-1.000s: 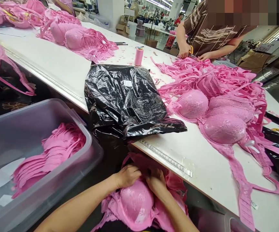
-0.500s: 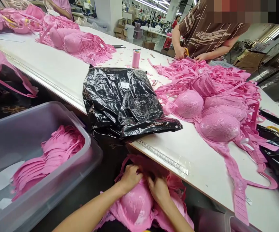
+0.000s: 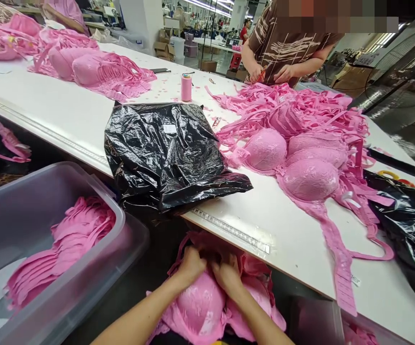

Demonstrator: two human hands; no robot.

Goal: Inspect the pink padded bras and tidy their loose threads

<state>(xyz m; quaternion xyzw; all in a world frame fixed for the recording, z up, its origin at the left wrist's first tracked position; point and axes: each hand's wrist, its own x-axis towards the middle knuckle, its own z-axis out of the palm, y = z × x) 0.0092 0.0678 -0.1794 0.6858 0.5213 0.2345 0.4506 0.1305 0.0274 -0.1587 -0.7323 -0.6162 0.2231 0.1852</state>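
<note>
A stack of pink lace bras (image 3: 203, 302) lies in my lap, below the edge of the white table (image 3: 293, 230). My left hand (image 3: 190, 265) and my right hand (image 3: 226, 274) sit side by side at the top of that stack. The fingers of both curl down into the pink fabric and grip it. A black plastic bag (image 3: 167, 153) lies on the table just above my hands. To its right spreads a pile of pink bras with long straps (image 3: 300, 153).
A clear plastic bin (image 3: 49, 239) with pink cut pieces (image 3: 63, 244) stands at my left. A measuring tape (image 3: 232, 230) runs along the table edge. A pink thread spool (image 3: 186, 87) stands behind the bag. Across the table a person (image 3: 286, 48) handles straps. More black plastic (image 3: 408, 225) lies at right.
My hands have shifted slightly on the bra stack while the view drifted right and tilted. The person across the table has lifted their hands from the strap pile.
</note>
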